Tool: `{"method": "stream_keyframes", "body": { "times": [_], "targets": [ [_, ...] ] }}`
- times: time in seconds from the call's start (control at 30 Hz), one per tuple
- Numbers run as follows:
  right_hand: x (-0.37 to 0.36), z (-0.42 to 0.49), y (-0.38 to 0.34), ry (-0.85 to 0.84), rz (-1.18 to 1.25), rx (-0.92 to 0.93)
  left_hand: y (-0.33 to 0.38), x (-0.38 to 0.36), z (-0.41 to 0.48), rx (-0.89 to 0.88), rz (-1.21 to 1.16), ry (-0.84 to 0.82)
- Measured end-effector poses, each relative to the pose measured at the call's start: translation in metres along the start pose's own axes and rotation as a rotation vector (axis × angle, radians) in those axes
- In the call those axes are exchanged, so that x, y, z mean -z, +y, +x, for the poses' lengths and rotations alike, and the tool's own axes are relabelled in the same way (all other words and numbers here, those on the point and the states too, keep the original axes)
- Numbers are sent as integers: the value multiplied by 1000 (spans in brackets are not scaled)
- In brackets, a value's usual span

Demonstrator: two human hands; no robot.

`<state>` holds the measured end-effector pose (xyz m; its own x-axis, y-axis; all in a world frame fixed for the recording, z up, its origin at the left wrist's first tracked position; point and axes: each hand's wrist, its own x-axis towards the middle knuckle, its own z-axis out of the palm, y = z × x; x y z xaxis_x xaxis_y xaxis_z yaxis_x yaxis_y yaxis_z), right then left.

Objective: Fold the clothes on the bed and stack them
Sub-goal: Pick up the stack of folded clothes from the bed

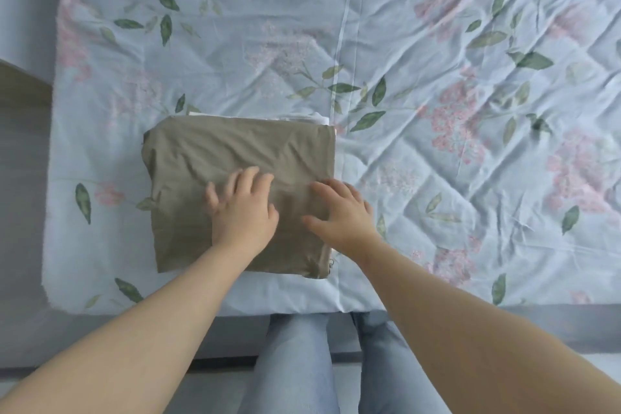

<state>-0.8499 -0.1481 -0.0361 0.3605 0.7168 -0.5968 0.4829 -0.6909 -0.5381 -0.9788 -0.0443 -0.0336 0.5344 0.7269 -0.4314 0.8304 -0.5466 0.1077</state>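
Your left hand [242, 208] lies flat on the folded olive garment [235, 148], fingers spread; your right hand [342, 212] rests at its 3 o'clock edge, fingers apart too. It sits on the bed [437, 44] (white cloth [302, 119] peeks out at 12 o'clock).

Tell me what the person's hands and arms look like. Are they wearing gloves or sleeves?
No gloves and no sleeves. The left hand and right hand are bare, with no rings or watch showing. The left arm and right arm are bare too, right to the picture's edge. Below them the person wears light blue jeans.
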Motion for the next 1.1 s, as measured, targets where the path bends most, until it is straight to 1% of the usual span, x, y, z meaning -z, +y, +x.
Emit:
{"method": "stream_keyframes", "body": {
  "times": [0.07,0.1,0.13,0.2,0.27,0.37,0.5,0.7,0.8,1.0,1.1],
  "targets": [
    [41,-18,15,111,175,-65,41,23,-5,-49,-55,-3],
    [64,-28,25,171,181,-56,64,35,-6,-69,-76,3],
    [83,-35,34,218,167,-47,82,45,-7,-93,-93,18],
    [130,-58,59,298,124,-34,130,68,-11,-155,-104,99],
    [178,-85,90,339,82,-7,187,90,-20,-200,-105,190],
    [249,-132,137,367,-9,61,277,115,-41,-277,-91,269],
    [324,-189,187,505,-60,63,378,142,-70,-417,-107,364],
    [394,-252,229,692,-7,47,475,181,-106,-532,-241,461],
    [419,-274,245,781,43,27,511,195,-115,-578,-261,467],
    [467,-307,298,874,78,12,590,218,-130,-667,-240,516],
    [494,-314,338,891,85,24,641,213,-131,-685,-200,506]
  ]
}}
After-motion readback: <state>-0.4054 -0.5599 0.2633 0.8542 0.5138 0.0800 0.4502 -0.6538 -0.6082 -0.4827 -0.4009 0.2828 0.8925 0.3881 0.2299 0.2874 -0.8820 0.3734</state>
